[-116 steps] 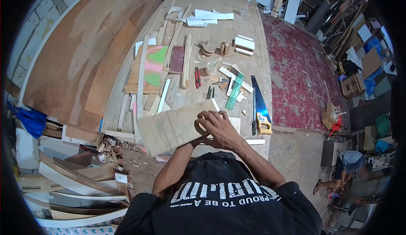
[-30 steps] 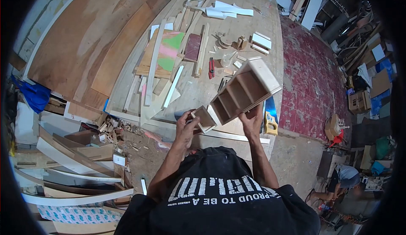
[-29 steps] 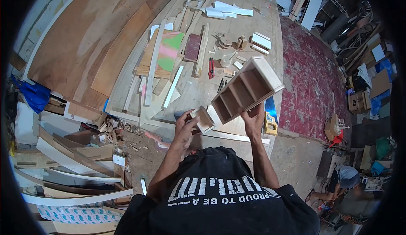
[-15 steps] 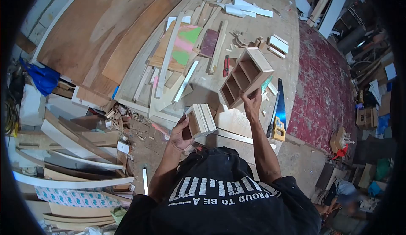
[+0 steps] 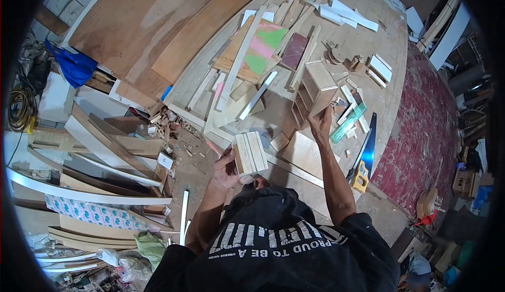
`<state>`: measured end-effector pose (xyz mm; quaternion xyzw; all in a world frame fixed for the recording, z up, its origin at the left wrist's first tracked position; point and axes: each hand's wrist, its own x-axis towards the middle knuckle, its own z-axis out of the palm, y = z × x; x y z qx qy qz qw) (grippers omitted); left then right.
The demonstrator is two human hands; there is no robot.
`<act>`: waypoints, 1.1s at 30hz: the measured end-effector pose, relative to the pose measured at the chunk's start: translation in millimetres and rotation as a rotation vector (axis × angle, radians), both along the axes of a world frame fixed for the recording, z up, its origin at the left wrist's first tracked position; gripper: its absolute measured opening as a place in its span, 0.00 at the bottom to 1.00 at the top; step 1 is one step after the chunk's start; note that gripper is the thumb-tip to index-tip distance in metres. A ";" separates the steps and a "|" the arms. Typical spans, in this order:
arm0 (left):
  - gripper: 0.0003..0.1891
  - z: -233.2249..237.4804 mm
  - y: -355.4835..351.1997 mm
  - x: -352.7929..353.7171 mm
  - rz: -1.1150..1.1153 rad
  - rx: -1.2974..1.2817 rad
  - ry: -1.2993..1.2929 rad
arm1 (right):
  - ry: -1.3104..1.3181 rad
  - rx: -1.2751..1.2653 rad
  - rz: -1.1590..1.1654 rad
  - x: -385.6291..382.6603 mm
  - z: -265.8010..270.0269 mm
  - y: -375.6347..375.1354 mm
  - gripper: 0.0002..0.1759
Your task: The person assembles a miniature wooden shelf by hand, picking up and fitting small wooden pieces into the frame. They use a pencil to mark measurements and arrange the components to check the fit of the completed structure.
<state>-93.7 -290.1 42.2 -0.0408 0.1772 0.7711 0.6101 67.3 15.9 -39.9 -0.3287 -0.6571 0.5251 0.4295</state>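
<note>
Head view: left grip (image 5: 226, 168) closed around small box (image 5: 250, 153); right grip (image 5: 321, 124) clasps shelf unit (image 5: 317, 86) above surface (image 5: 368, 44).

Bare, matt wood is covering the bench (image 5: 363, 39).
The left hand (image 5: 225, 170) is gripping a box (image 5: 250, 152) of raw, unvarnished wood; the right hand (image 5: 321, 125) is holding a shelf (image 5: 317, 87) looking equally matt. Right of the shelf, a saw (image 5: 368, 147) is showing a glossy blue metal blade and a yellow plastic handle; left of it, a board (image 5: 261, 47) is wearing dull green-pink paint.
</note>
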 end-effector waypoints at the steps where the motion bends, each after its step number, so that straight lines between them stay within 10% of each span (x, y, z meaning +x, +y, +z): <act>1: 0.27 0.2 -1.5 0.5 0.000 -0.002 0.001 | 0.001 -0.002 0.000 1.9 -2.5 0.5 0.38; 26: 0.39 50.6 58.9 23.4 -0.129 -0.020 0.795 | -0.369 -0.088 0.105 62.7 1.5 1.2 0.39; 33: 0.39 40.5 58.5 21.4 -0.116 -0.002 0.795 | -0.091 -0.160 0.105 39.6 -7.7 -1.6 0.37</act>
